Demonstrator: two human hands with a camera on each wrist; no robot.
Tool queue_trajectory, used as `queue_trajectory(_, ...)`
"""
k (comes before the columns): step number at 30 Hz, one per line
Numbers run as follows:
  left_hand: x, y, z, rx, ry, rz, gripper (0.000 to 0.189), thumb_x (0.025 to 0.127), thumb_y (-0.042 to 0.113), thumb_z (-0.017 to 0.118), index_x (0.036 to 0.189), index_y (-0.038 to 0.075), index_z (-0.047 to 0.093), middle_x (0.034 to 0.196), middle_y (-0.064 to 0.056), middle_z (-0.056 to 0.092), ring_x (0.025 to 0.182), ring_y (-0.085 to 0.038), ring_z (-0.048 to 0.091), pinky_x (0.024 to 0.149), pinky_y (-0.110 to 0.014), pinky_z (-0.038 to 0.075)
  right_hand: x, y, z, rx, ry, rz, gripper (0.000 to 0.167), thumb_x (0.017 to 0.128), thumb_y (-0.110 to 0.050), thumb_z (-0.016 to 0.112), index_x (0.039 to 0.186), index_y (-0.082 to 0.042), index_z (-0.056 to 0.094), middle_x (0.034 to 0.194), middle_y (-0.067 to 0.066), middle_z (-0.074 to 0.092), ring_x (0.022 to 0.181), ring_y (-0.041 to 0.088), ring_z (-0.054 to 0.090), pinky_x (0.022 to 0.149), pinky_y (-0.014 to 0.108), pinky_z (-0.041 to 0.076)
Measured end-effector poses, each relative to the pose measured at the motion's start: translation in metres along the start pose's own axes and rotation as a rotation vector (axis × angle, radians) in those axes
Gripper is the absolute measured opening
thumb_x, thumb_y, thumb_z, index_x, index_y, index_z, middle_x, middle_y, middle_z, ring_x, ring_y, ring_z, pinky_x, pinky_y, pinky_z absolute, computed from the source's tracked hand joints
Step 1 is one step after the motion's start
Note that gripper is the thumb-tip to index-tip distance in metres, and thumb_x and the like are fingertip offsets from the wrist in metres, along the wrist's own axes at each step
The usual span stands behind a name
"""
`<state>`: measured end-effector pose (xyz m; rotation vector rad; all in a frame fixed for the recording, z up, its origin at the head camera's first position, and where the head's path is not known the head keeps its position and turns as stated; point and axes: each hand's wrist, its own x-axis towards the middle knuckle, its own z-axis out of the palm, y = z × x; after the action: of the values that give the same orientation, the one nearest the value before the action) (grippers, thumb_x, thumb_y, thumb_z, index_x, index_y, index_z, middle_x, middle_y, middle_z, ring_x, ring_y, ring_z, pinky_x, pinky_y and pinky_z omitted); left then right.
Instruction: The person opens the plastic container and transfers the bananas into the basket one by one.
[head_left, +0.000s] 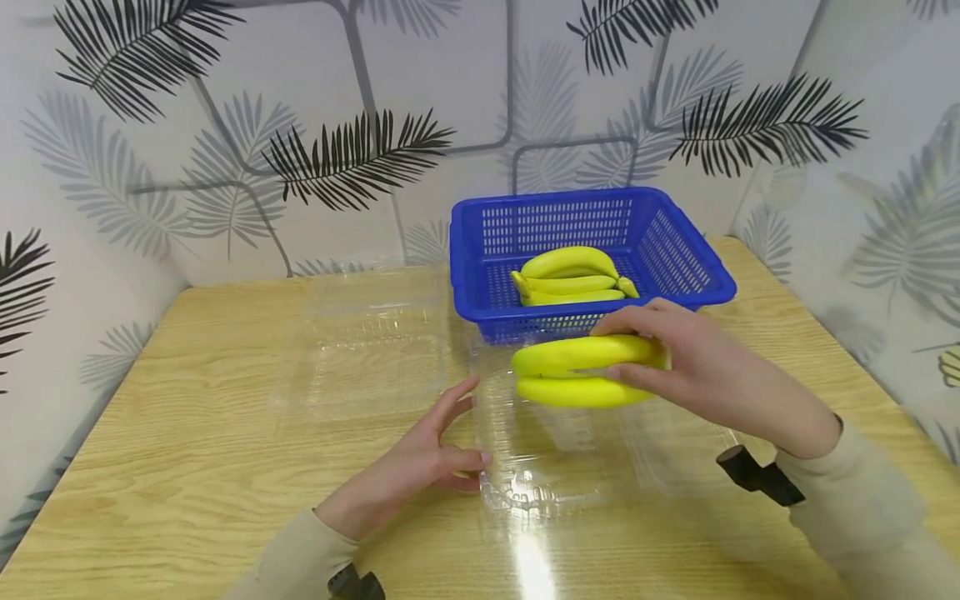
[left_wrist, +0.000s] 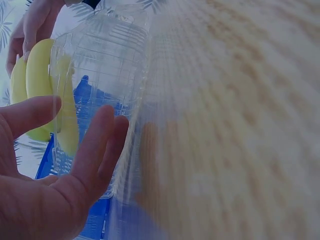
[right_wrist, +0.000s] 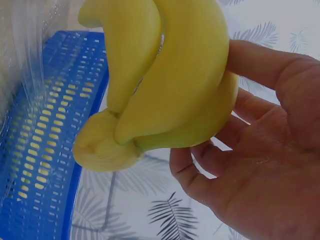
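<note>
My right hand (head_left: pixel 675 358) grips a bunch of yellow bananas (head_left: pixel 577 392) in the head view, holding it over a clear plastic container (head_left: pixel 517 492). In the right wrist view the thumb lies on one side of the bunch (right_wrist: pixel 185 65) and the fingers curl on the other; its stem end (right_wrist: pixel 107 145) is free. My left hand (head_left: pixel 427 462) is at the container's left side, fingers loosely spread. The left wrist view shows those fingertips (left_wrist: pixel 102 117) right at the see-through wall (left_wrist: pixel 110 50). Another banana bunch (head_left: pixel 570 267) lies in a blue basket (head_left: pixel 592 317).
The blue basket, with slotted walls, stands at the back right, close behind the container. A second clear plastic container (head_left: pixel 375 367) sits at the back left of the wooden table (head_left: pixel 225 450). A leaf-patterned wall covering (head_left: pixel 420 75) rises behind and beside the table.
</note>
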<state>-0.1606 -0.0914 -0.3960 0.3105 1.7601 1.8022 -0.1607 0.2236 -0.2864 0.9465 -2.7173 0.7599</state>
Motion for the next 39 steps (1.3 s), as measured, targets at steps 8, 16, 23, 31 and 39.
queue_trajectory(8,0.0,0.002,0.0,0.007,0.002,-0.003,0.091,0.088,0.006,0.07,0.157,0.033,0.017,0.162,-0.012,0.005,0.09,-0.028,0.064,0.083,-0.045,0.057,0.001,0.017,-0.019,-0.003,0.099,0.071,0.032,0.092,-0.014,0.071,0.122,-0.017,0.062,0.108,-0.008,0.062,0.093,0.012,0.051,0.076,0.026,0.043)
queue_trajectory(16,0.001,0.001,0.0,0.004,-0.003,-0.001,0.091,0.088,0.006,0.071,0.157,0.033,0.018,0.162,-0.012,0.005,0.09,-0.029,0.065,0.082,-0.045,0.057,0.008,0.03,-0.037,0.11,0.148,0.044,0.03,0.092,-0.007,0.069,0.121,-0.016,0.064,0.1,-0.008,0.063,0.086,0.013,0.053,0.072,0.021,0.043)
queue_trajectory(23,0.0,0.0,0.0,0.004,-0.001,0.007,0.092,0.087,0.006,0.071,0.157,0.033,0.018,0.162,-0.013,0.005,0.091,-0.03,0.064,0.083,-0.045,0.057,0.022,0.044,-0.046,0.12,0.188,0.112,0.031,0.096,-0.013,0.065,0.126,-0.012,0.061,0.112,-0.002,0.062,0.092,0.015,0.052,0.077,0.019,0.041)
queue_trajectory(31,0.001,-0.002,-0.001,0.01,-0.009,0.007,0.092,0.088,0.006,0.071,0.157,0.032,0.016,0.162,-0.014,0.005,0.094,-0.031,0.064,0.083,-0.046,0.057,0.05,0.075,-0.043,0.017,0.126,0.161,0.041,0.101,-0.02,0.057,0.142,-0.018,0.052,0.131,0.005,0.056,0.101,0.023,0.051,0.083,0.038,0.042)
queue_trajectory(39,0.0,-0.001,-0.001,-0.003,-0.005,0.001,0.092,0.087,0.006,0.071,0.157,0.033,0.017,0.162,-0.012,0.006,0.091,-0.028,0.064,0.083,-0.046,0.057,0.074,0.102,-0.03,-0.015,0.011,0.237,0.042,0.103,-0.016,0.051,0.145,-0.017,0.048,0.132,0.011,0.053,0.1,0.03,0.049,0.081,0.046,0.041)
